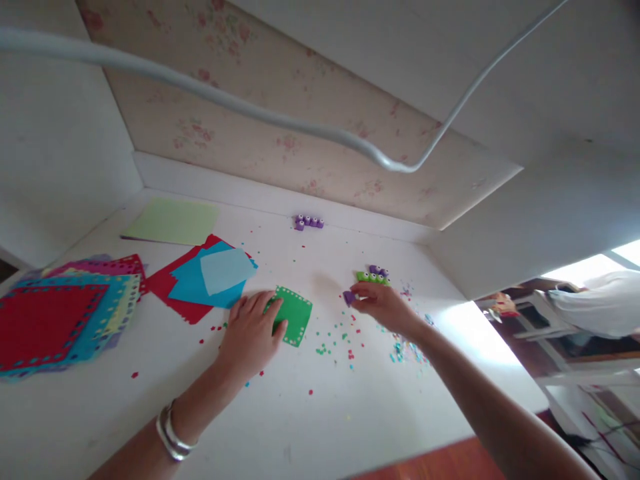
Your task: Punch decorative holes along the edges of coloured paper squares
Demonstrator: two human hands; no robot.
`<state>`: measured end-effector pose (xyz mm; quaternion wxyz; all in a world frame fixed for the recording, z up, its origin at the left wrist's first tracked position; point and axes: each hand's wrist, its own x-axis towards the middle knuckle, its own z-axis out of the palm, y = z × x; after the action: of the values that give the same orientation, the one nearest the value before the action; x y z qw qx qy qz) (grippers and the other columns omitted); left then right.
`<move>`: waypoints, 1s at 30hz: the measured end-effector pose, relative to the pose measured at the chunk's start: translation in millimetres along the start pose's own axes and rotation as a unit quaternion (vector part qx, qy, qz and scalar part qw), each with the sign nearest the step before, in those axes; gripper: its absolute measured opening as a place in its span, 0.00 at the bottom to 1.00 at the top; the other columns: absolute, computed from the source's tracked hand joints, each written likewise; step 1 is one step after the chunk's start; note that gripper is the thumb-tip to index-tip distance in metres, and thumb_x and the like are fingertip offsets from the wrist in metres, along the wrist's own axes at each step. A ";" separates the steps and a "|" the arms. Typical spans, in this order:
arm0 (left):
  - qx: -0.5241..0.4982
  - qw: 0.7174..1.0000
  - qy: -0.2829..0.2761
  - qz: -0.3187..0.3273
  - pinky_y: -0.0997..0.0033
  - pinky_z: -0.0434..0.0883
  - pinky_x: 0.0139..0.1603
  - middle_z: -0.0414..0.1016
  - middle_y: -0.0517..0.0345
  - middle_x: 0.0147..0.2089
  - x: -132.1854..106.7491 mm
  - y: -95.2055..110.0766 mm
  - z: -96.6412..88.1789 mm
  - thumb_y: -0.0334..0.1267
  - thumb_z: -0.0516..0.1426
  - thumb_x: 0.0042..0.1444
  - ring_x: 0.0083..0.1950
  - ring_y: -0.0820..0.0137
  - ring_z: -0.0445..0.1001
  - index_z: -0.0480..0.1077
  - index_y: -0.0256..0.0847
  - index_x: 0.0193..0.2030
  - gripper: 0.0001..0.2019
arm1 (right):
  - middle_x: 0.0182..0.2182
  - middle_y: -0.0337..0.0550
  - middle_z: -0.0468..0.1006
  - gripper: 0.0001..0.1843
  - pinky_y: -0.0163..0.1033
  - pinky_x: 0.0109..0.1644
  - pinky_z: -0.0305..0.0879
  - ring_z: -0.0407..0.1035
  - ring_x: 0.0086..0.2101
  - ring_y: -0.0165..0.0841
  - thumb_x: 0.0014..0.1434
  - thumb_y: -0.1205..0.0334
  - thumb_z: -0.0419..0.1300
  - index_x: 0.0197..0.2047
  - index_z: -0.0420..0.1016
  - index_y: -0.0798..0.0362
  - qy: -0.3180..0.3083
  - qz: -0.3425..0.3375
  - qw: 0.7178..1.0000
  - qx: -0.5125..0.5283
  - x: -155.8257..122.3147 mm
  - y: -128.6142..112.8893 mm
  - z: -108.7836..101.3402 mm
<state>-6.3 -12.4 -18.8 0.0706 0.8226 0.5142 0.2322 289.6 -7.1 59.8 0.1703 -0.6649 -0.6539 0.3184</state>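
Observation:
My left hand (250, 333) lies on the white table with its fingers spread flat over the left edge of a green paper square (296, 315) that has punched holes along its border. My right hand (383, 307) reaches further right and pinches a small purple punch (349, 297) between its fingertips. Just behind that hand stands a cluster of green and purple punches (374, 274).
Red and blue paper sheets (205, 283) lie left of my hand, a light green sheet (173, 222) behind them. A stack of punched coloured sheets (60, 320) sits far left. Purple punches (309, 222) stand by the back wall. Paper confetti (345, 343) is scattered around.

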 end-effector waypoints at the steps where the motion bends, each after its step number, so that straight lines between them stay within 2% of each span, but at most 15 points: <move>1: 0.001 1.000 0.001 0.001 0.49 0.60 0.61 0.72 0.47 0.60 -0.1 -0.1 0.7 0.38 0.53 0.62 0.61 0.55 0.68 0.70 0.42 0.55 0.15 | 0.39 0.45 0.84 0.17 0.39 0.40 0.73 0.78 0.38 0.36 0.57 0.58 0.60 0.49 0.78 0.53 0.039 0.015 0.999 -0.031 10.0 9.0 -14.0; 4: 0.001 1.000 0.002 0.004 0.49 0.61 0.60 0.72 0.47 0.60 0.0 -0.4 0.8 0.38 0.53 0.62 0.61 0.55 0.68 0.69 0.42 0.55 0.16 | 0.39 0.46 0.84 0.18 0.41 0.40 0.72 0.78 0.37 0.38 0.58 0.56 0.58 0.50 0.78 0.52 0.103 0.047 0.985 -0.127 39.3 31.4 -51.3; 7: 0.003 1.000 0.002 0.008 0.49 0.61 0.59 0.72 0.47 0.60 0.4 -0.6 -0.3 0.38 0.52 0.62 0.61 0.55 0.68 0.69 0.42 0.55 0.16 | 0.42 0.45 0.84 0.16 0.43 0.46 0.69 0.77 0.42 0.40 0.58 0.56 0.58 0.48 0.80 0.48 0.124 0.047 0.972 -0.193 62.3 46.3 -70.3; 12: 0.002 1.000 0.005 0.004 0.47 0.62 0.59 0.72 0.48 0.59 1.0 -1.8 -0.2 0.38 0.53 0.61 0.59 0.55 0.69 0.70 0.42 0.55 0.16 | 0.43 0.44 0.84 0.16 0.41 0.47 0.67 0.76 0.44 0.42 0.59 0.58 0.57 0.46 0.82 0.45 0.100 0.039 0.953 -0.285 86.9 64.3 -67.2; 18: -0.005 1.000 0.015 -0.002 0.48 0.61 0.59 0.73 0.48 0.59 2.1 -1.8 1.8 0.39 0.53 0.62 0.58 0.55 0.70 0.70 0.42 0.55 0.15 | 0.42 0.43 0.84 0.16 0.40 0.48 0.68 0.77 0.43 0.40 0.58 0.64 0.56 0.42 0.84 0.44 0.057 0.043 0.938 -0.340 98.5 74.5 -65.5; 21: 0.001 1.000 0.017 -0.019 0.47 0.62 0.57 0.72 0.45 0.59 2.6 -0.8 1.7 0.41 0.53 0.63 0.58 0.53 0.69 0.69 0.40 0.56 0.17 | 0.45 0.45 0.83 0.18 0.42 0.49 0.68 0.77 0.45 0.42 0.61 0.63 0.53 0.47 0.83 0.46 0.069 0.049 0.931 -0.354 103.0 66.4 -67.3; 24: 0.012 0.999 0.015 -0.038 0.46 0.64 0.53 0.72 0.43 0.57 2.4 -0.6 0.7 0.44 0.55 0.62 0.56 0.50 0.69 0.68 0.39 0.57 0.19 | 0.50 0.48 0.81 0.21 0.46 0.54 0.67 0.74 0.49 0.44 0.64 0.62 0.49 0.54 0.78 0.51 0.082 0.025 0.932 -0.353 116.2 44.7 -56.8; 28: 0.019 0.999 0.013 -0.047 0.49 0.66 0.50 0.73 0.43 0.56 1.3 -2.7 -0.2 0.43 0.57 0.60 0.54 0.51 0.69 0.67 0.41 0.59 0.21 | 0.56 0.43 0.77 0.22 0.41 0.58 0.64 0.72 0.53 0.38 0.65 0.61 0.50 0.60 0.72 0.48 0.060 -0.055 0.941 -0.328 151.5 0.2 -15.2; 30: 0.012 0.999 0.009 -0.051 0.51 0.66 0.50 0.73 0.45 0.55 1.2 -4.8 -0.3 0.40 0.58 0.59 0.54 0.52 0.70 0.66 0.43 0.59 0.21 | 0.62 0.44 0.70 0.25 0.40 0.61 0.61 0.67 0.57 0.37 0.65 0.63 0.51 0.64 0.66 0.49 0.054 -0.095 0.943 -0.316 174.3 -22.9 9.7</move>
<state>-9.8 -9.2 -19.9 0.0680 0.7938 0.5589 0.2301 255.8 163.5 32.3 0.0160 -0.6353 -0.7709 0.0420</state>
